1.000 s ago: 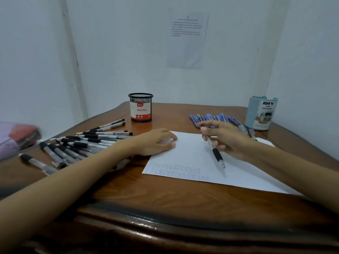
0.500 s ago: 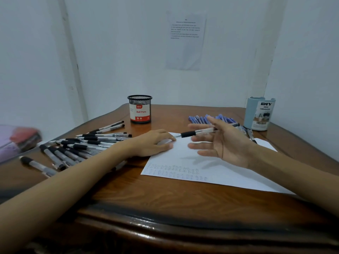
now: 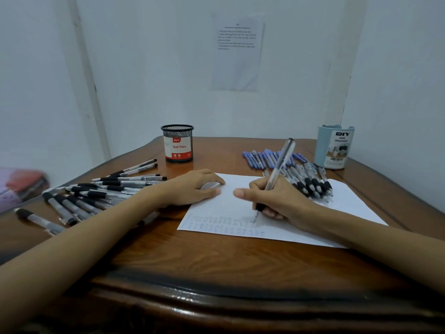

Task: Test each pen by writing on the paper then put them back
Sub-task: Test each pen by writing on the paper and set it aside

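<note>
A white sheet of paper (image 3: 342, 213) lies on the wooden table (image 3: 216, 261), with rows of small blue marks along its near edge. My right hand (image 3: 277, 201) grips a clear pen with a black grip (image 3: 280, 162), held upright, its tip touching the paper by the marks. My left hand (image 3: 192, 188) rests flat on the paper's upper left corner. Several black-grip pens (image 3: 101, 191) lie spread at the left. More black-grip pens (image 3: 310, 182) and blue pens (image 3: 265, 157) lie behind my right hand.
A black mesh cup labelled Ball Pens (image 3: 177, 143) stands at the back centre. A pale blue desk organizer (image 3: 336, 147) stands at the back right corner. A blurred red and pink bundle (image 3: 21, 184) sits at the far left. Walls close in behind and on the right.
My right hand turned the pen from lying sideways across open fingers into an upright writing grip and brought its tip down onto the paper. My left hand stayed on the sheet.
</note>
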The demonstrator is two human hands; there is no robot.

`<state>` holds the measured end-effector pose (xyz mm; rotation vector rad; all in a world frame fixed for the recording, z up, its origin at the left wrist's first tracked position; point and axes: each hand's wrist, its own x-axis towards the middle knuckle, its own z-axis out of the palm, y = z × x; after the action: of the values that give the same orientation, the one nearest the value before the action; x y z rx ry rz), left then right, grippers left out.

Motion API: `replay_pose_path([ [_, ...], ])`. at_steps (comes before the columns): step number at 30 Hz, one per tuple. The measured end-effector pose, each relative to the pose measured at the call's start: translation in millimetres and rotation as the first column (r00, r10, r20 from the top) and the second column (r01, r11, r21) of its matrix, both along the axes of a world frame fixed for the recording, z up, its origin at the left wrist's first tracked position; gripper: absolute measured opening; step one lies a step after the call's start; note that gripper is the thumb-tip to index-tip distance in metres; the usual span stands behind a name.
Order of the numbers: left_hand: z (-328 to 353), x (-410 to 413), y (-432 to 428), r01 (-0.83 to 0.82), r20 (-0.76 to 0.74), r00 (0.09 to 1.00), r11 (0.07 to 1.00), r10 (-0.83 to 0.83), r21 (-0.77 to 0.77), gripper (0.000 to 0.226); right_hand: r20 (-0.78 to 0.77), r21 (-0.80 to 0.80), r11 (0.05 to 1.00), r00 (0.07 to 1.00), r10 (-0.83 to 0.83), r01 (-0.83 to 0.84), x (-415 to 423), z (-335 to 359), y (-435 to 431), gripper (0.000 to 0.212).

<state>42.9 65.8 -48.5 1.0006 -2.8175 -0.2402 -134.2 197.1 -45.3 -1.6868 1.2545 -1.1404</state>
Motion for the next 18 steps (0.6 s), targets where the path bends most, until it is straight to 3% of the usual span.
replay_pose_path([
  [4, -1.1, 0.3, -1.1, 0.0, 0.008, 1.0, 1.0, 0.0, -0.003, 0.039, -0.062, -0.064, 0.995, 0.995, -0.078, 0.074, -1.9, -4.7, -4.9, 0.044],
  [11, 0.5, -0.8, -0.4, 0.002, 0.015, 1.0, 1.0, -0.002, -0.013, 0.039, -0.107, -0.06, 0.997, 0.993, -0.052, 0.046, -1.9, -5.4, -6.1, 0.035],
  [18, 0.3, -0.7, -1.1, 0.002, 0.023, 1.0, 1.0, -0.002, -0.011, 0.039, -0.101, -0.056, 0.998, 0.994, -0.038, 0.033, -3.0, -5.0, -4.6, 0.044],
])
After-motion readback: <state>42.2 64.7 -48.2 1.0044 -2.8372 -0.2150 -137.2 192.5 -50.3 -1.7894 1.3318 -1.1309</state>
